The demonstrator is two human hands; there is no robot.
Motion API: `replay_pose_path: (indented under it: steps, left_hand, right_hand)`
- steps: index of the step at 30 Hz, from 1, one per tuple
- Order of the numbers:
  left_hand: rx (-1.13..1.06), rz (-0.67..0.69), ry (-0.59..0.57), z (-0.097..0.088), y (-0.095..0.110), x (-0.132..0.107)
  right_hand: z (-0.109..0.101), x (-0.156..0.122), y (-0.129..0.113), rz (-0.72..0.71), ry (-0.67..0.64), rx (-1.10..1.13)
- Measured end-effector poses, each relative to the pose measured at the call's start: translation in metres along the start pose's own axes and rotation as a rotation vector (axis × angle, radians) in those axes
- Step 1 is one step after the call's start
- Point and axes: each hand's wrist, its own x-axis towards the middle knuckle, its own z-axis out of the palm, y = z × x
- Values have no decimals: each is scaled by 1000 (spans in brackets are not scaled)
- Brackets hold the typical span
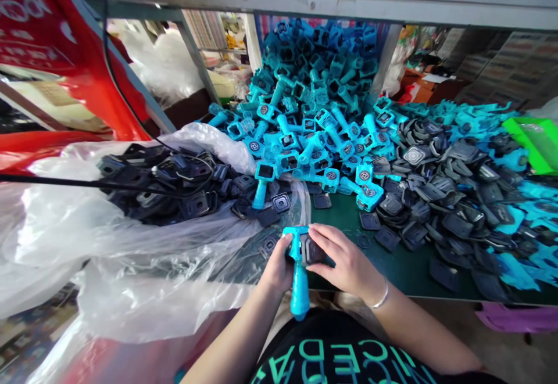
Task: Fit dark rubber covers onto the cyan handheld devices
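Observation:
At the table's near edge my left hand [278, 265] grips the head of a blue plastic handled toy part [299, 279], its handle pointing down toward me. My right hand [344, 262] lies over the head's other side, fingers pressing a dark grey square piece [312, 249] against it. Both hands are closed around the part. A silver bracelet [382, 298] sits on my right wrist.
A big heap of the same blue handled parts [314, 99] fills the table's back. Dark grey square pieces [440, 198] spread to the right. More dark pieces [165, 180] lie in a clear plastic bag [108, 256] at left. A green tray [534, 140] stands far right. Green table surface [405, 262].

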Motion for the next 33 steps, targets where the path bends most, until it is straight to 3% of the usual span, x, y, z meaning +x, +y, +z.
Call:
replay_pose_path:
  steps: [8,12,16,19,23,26,29,33]
  left_hand:
    - [210,247,-114,-3,-1,-8]
    - [278,317,-148,-2,-6,-9]
    - [371,340,-95,-1,-11,-11]
    - [494,396,-49,-1,-15,-18]
    - [474,436,-113,-3,-24,-25]
    - [399,397,-115,-7,-27,-24]
    - [302,427,-180,-14,-25,-24]
    - [329,518,-245,-26,-22,-26]
  right_hand:
    - [-5,0,-17,143,165,193]
    - [-14,3,-19,148,63,140]
    - [-18,-2,-16,144,27,126]
    - [-11,-9,-17,123,40,0]
    - [-2,-13,-19,27,119,-146]
    - [-8,-9,-17,75,62,-6]
    - [-11,-6,-15,247,4,209]
    - [6,-6,-22,343,2,309]
